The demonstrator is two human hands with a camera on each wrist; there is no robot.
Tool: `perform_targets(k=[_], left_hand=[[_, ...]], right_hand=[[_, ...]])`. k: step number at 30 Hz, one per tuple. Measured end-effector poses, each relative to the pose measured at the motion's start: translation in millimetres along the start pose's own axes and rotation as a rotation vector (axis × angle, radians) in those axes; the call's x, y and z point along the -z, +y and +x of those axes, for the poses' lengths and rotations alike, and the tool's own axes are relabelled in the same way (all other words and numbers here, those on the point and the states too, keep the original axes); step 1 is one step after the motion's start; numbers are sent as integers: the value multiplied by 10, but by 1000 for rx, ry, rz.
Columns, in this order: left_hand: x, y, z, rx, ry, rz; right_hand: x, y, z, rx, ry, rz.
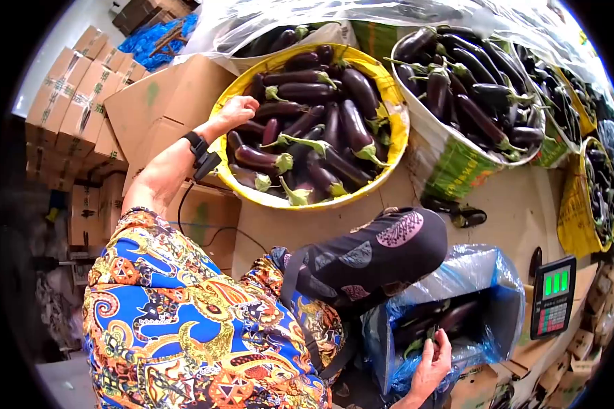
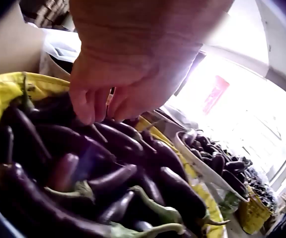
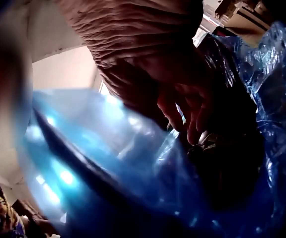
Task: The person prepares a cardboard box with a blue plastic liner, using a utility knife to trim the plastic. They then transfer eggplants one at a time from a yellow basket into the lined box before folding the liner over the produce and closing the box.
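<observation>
My left hand [image 1: 237, 110] hangs over the left rim of a yellow-lined basket [image 1: 220, 146] full of dark purple eggplants [image 1: 353, 125]. Its fingers bend loosely downward, with nothing visible in them; the left wrist view shows this hand [image 2: 128, 84] just above the eggplants [image 2: 118, 141]. Inside a box lined with blue plastic [image 1: 501, 330], my right hand [image 1: 433, 365] pinches the green stem end of an eggplant [image 1: 411, 334]. Other eggplants [image 1: 462, 315] lie beside it. In the right wrist view, the fingertips of this hand [image 3: 182, 94] point down into the dark box, where the contact is hard to see.
A white sack of eggplants [image 1: 457, 102] stands right of the basket, with more sacks beyond. A scale display [image 1: 554, 296] with green digits stands right of the blue-lined box. Cardboard boxes [image 1: 82, 102] are stacked at the left. Dark shoes [image 1: 469, 217] rest on the floor.
</observation>
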State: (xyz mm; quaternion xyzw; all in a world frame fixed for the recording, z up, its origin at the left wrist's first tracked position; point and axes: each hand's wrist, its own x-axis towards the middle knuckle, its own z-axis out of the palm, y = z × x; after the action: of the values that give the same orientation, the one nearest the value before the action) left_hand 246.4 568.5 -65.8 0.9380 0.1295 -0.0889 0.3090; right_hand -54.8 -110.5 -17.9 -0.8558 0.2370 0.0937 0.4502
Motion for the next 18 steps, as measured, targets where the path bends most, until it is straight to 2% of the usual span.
perform_targets(k=[3,7,8,10,12,13,14,17,18], left_hand=[[-41,-264,-74,71,33,88],[-157,-515,-125,-31,-105,31],[-174,-306,-315,-10,-178,-5],[-207,-119,-452,-130,-344,160],[-293,83,-599,-192,-437,234],[-390,22,-627,-214,-465,134],[-416,175,-681,-292,-503,251],[-692,408,-866,-294,-455,511],[-785,333,-882,-405,-377,591]], right_hand=[[-52,40,54,52,-55,13],[-91,-80,69,0,-161,-49],[-47,-94,90,2,-190,-59],[-82,-58,107,50,-229,-122],[-68,-356,94,77,-254,-183],[-84,-385,101,71,-261,-191],[-105,-395,103,65,-269,-197],[-74,-309,125,55,-305,-213],[-68,-287,126,51,-314,-219]])
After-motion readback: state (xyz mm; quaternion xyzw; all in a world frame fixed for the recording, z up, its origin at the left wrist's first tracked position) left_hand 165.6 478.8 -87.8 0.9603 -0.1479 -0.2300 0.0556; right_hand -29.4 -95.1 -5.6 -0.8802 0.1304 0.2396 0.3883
